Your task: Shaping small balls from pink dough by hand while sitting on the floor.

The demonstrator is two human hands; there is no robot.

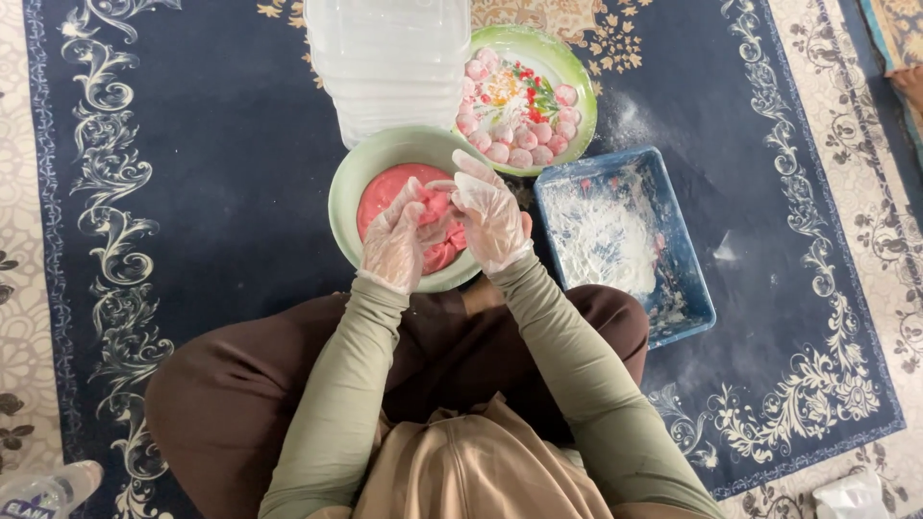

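A pale green bowl (pixel 348 183) on the dark blue carpet holds pink dough (pixel 389 187). Both my hands wear thin clear plastic gloves and hover over the bowl. My left hand (pixel 396 242) and my right hand (pixel 490 216) together grip a lump of the pink dough (pixel 440 219) between their fingers, pulling it above the bowl. Behind the bowl, a green plate (pixel 573 67) with a flower pattern carries several small pink dough balls (pixel 524 154) set along its rim.
A blue rectangular tray (pixel 678 240) dusted with white flour lies right of the bowl. A stack of clear plastic containers (pixel 389 58) stands at the back. My crossed legs in brown fabric (pixel 231 384) fill the foreground. A plastic bottle (pixel 43 490) lies at bottom left.
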